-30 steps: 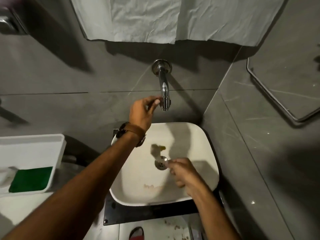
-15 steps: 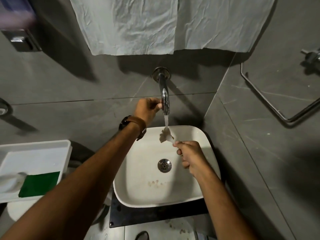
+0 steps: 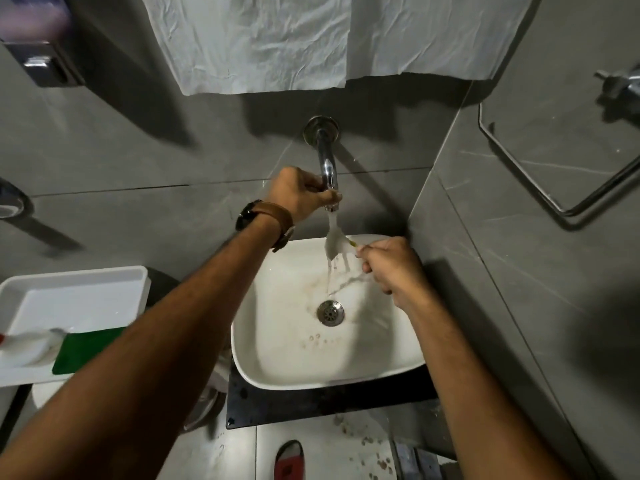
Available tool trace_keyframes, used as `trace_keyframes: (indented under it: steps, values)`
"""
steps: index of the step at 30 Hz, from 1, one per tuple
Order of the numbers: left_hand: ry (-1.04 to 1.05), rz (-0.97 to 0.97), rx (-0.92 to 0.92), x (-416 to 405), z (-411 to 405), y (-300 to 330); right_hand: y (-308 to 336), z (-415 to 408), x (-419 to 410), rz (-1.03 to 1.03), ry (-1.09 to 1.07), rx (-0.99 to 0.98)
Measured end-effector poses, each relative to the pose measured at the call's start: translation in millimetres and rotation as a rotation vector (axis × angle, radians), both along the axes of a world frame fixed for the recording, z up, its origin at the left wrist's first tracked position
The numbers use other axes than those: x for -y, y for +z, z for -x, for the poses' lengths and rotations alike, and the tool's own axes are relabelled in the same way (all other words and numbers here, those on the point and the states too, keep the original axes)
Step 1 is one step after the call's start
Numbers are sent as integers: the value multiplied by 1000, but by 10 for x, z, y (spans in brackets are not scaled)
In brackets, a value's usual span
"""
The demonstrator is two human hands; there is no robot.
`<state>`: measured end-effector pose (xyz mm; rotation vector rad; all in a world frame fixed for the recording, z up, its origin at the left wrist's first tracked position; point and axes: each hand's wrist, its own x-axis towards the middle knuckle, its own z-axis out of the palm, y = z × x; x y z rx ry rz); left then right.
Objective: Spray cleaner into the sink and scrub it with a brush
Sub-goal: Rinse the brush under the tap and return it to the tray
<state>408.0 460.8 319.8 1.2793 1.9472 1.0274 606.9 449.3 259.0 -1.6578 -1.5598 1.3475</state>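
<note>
A white square sink [image 3: 277, 368] sits on a dark slab, with a metal drain [image 3: 330, 313] in its middle and brownish stains near the front. Above it a chrome wall tap [image 3: 327, 161] runs water. My left hand [image 3: 298, 195], with a brown-strapped watch on the wrist, grips the tap's end. My right hand [image 3: 391, 265] holds a small brush [image 3: 337, 242] by its handle, with the head under the stream at the sink's back rim. Water splashes off the brush and runs down into the basin.
A white tray [image 3: 76, 296] at the left holds a green scrub pad [image 3: 86, 348] and a white bottle [image 3: 27, 344] lying down. White cloth [image 3: 277, 39] hangs on the grey tiled wall. A glass shelf [image 3: 561, 150] juts from the right wall. A red slipper [image 3: 289, 460] is on the floor.
My right hand lifted the brush from the drain up under the tap. My left hand closed on the tap and water began running, now flowing harder into the basin.
</note>
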Motion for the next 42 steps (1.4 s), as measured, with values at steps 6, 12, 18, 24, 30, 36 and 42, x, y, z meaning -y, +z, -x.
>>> trace_keyframes:
  steps: [6, 12, 18, 24, 30, 36, 42]
  values:
    - [-23, 6, 12, -33, 42, -13, 153, 44, -92, 83, -5, -101]
    - [-32, 19, 0, -36, 62, -32, 235, 141, -93, 101, 6, -117]
    - [-44, 26, -36, -40, 74, -19, 371, 152, -169, 66, 19, -79]
    - [-56, 31, -50, -45, 88, -9, 348, 78, -231, 32, 25, -65]
    - [-75, 42, -32, -58, 98, -27, -168, 59, 88, 40, 109, 240]
    - [-80, 36, -11, -52, 83, -18, -374, 156, 279, 82, 244, 306]
    - [-84, 46, -1, -37, 65, 6, -96, 193, 48, -32, 126, 169]
